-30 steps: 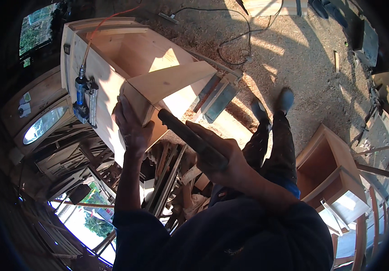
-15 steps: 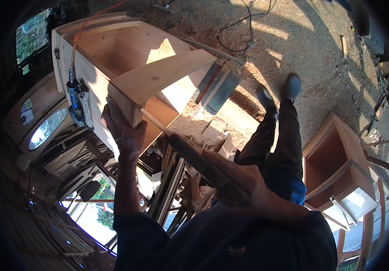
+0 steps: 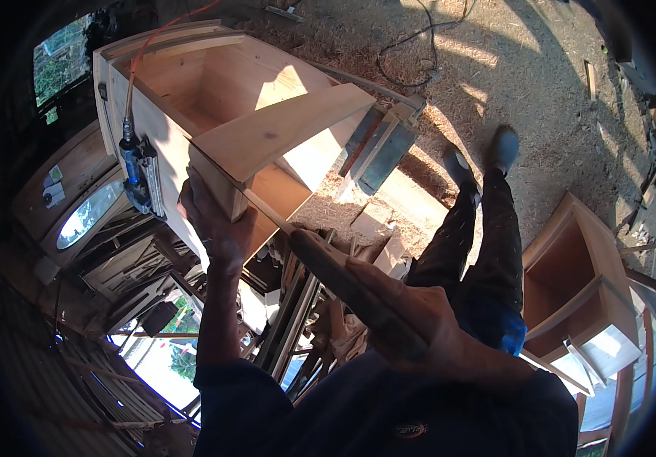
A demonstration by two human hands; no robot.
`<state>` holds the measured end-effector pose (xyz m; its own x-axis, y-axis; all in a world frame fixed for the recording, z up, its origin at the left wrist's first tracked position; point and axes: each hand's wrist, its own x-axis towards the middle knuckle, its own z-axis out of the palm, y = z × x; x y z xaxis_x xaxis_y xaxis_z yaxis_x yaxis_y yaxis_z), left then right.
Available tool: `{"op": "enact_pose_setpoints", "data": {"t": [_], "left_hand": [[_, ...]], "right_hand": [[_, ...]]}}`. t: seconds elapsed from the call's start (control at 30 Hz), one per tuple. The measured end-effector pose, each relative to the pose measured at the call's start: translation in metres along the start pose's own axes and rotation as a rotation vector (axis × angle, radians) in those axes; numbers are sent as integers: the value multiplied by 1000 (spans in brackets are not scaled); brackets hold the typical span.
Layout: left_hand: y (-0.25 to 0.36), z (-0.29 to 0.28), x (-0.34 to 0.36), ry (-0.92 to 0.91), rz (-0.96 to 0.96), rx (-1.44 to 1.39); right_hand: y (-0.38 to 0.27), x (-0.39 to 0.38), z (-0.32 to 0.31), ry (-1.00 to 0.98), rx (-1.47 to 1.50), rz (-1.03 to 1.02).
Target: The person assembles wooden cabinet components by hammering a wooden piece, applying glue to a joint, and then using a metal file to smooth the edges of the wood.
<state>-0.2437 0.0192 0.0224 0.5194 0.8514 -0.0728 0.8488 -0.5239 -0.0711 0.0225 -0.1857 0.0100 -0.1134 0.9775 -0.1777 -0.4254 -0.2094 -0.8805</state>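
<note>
A pale wooden board [image 3: 282, 133] lies slanted across the open top of a large wooden box [image 3: 153, 76]. My left hand [image 3: 214, 225] grips the board's near end, fingers wrapped around its edge. A chisel [image 3: 328, 266] with a dark handle is in the fist of my right hand [image 3: 419, 327]. Its thin blade reaches up and left to the underside of the board's near end, right beside my left hand.
A blue nail gun [image 3: 139, 171] on an orange hose hangs on the box's left side. A second wooden cabinet [image 3: 572, 282] stands at the right. My legs [image 3: 480, 228] stand on a sawdust floor with a black cable [image 3: 419, 46]. Stacked timber lies below.
The box and board have slid up and left in view as my head moved. My left hand stays on the board's end, and the chisel blade has reached in under that end.
</note>
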Motion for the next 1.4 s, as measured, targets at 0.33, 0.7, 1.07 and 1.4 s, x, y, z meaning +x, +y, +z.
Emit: {"op": "enact_pose_setpoints", "data": {"t": [0.33,0.7,1.07,1.4], "left_hand": [[8,-12,2,-29,-62,-24],[9,-12,7,-23,-6,-40],[-4,-11,-6,64,-7,-44],[-6,-17,-7,91,-62,-165]], "right_hand": [[-1,-32,9,80,-159,-62],[-10,-10,12,106,-55,71],[-2,-36,25,161,-234,96],[28,-51,33,95,17,227]]}}
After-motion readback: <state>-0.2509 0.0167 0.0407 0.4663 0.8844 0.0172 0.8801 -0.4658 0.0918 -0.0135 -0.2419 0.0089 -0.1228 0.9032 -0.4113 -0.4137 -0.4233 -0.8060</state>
